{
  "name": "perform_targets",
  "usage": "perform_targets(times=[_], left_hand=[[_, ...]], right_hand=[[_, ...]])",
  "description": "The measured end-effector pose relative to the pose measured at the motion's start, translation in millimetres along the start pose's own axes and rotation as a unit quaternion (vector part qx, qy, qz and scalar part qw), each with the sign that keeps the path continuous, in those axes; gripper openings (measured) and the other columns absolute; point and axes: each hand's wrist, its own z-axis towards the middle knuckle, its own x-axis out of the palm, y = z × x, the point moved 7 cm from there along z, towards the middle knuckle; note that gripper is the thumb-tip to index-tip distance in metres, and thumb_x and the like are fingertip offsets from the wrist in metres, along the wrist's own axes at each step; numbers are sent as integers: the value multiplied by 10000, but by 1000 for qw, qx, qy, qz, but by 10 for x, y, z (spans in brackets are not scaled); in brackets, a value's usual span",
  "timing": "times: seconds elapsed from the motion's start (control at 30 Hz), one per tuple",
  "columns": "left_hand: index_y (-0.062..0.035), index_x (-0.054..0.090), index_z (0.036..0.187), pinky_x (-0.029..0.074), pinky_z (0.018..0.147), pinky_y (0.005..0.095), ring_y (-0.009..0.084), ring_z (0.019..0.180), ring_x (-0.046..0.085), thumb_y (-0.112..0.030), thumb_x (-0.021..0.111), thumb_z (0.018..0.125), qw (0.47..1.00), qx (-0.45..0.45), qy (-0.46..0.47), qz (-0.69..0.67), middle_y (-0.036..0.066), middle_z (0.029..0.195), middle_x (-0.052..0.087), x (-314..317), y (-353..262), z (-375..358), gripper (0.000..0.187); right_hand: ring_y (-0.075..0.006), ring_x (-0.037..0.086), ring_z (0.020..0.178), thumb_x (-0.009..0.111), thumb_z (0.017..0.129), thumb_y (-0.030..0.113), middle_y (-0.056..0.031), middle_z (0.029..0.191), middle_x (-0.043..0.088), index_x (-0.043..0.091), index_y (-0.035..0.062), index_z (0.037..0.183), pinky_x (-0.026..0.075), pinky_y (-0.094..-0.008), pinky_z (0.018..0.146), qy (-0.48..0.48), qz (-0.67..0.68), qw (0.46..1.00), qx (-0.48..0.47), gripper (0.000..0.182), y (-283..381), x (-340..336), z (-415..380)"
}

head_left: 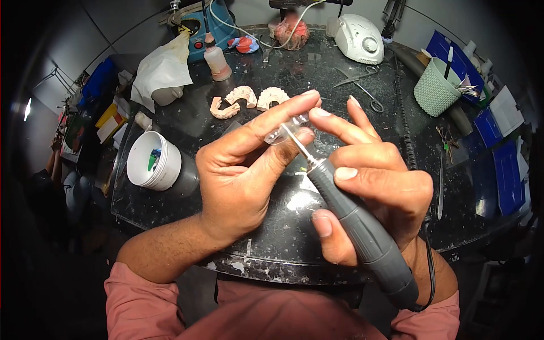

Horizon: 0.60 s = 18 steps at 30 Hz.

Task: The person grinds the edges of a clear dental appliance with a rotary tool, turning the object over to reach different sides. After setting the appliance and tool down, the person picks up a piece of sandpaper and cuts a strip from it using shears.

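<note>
My left hand (pixel 243 170) pinches a clear plastic dental aligner (pixel 276 136) between thumb and fingers, above the middle of the bench. In my right hand (pixel 385 175) is a dark grey rotary handpiece (pixel 362 229), its cord trailing down past the wrist. The thin metal bur (pixel 296 141) points up and left, with its tip at the aligner. A right fingertip lies close beside the aligner's right end. Behind the hands, several plaster dental models (pixel 241 96) sit on the bench, partly hidden by my left fingers.
A white tub (pixel 153 161) stands left, near a white cloth (pixel 162 68) and a dropper bottle (pixel 217 61). Scissors (pixel 358 77) lie at the back right, below a white control unit (pixel 359 39). A pale green basket (pixel 436 88) with tools is farther right. Another person (pixel 54 175) shows at far left.
</note>
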Motion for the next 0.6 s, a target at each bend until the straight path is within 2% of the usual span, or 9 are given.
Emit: perform_targets(times=[0.27,0.33,0.37,0.43,0.47,0.53,0.6], left_hand=[[31,566,1255,466,988,343,231,1106,607,-13,623,896,999,-15,-15,-39,181,1212,619,11,10,-9,366],[38,569,1246,483,965,321,208,1086,615,-17,637,888,999,-41,-20,-30,181,1218,616,4,30,-20,369],[38,569,1246,483,965,321,208,1086,615,-17,637,888,999,-41,-21,-29,181,1218,616,8,13,-20,369],[46,574,1235,489,955,307,190,1072,620,-12,646,878,996,-71,-23,-45,175,1214,619,8,9,-28,369],[44,589,1220,522,878,250,141,1016,634,19,631,890,997,-53,-16,-58,135,1185,635,20,-2,-30,334],[41,584,1229,522,875,247,137,1012,634,16,623,898,996,-45,-2,-78,115,1140,645,35,-19,-33,334],[37,574,1243,519,877,245,138,1011,635,9,609,910,998,-53,2,-36,104,1128,645,20,-6,-28,336]], right_hand=[[-454,564,1135,716,794,168,-173,1019,552,382,67,1114,261,-625,1080,6,-24,1000,-15,473,10,6,-1],[-447,565,1137,719,793,175,-170,1018,551,382,70,1117,265,-625,1076,7,-35,999,-12,478,2,6,-1],[-438,567,1137,720,794,175,-170,1024,550,380,71,1117,268,-623,1075,38,-40,998,6,481,8,20,2],[-435,569,1134,719,794,172,-167,1017,551,382,73,1115,267,-622,1075,24,-43,999,-1,476,-7,16,-1],[-431,571,1131,718,794,169,-165,1010,552,385,74,1114,266,-621,1076,9,-47,999,-6,471,-12,15,4],[-429,573,1129,718,793,165,-161,996,551,389,75,1110,263,-623,1077,16,-46,999,-8,465,1,21,25],[-423,575,1123,717,789,158,-152,969,551,397,77,1102,258,-626,1078,29,-60,998,-4,455,16,27,35]])
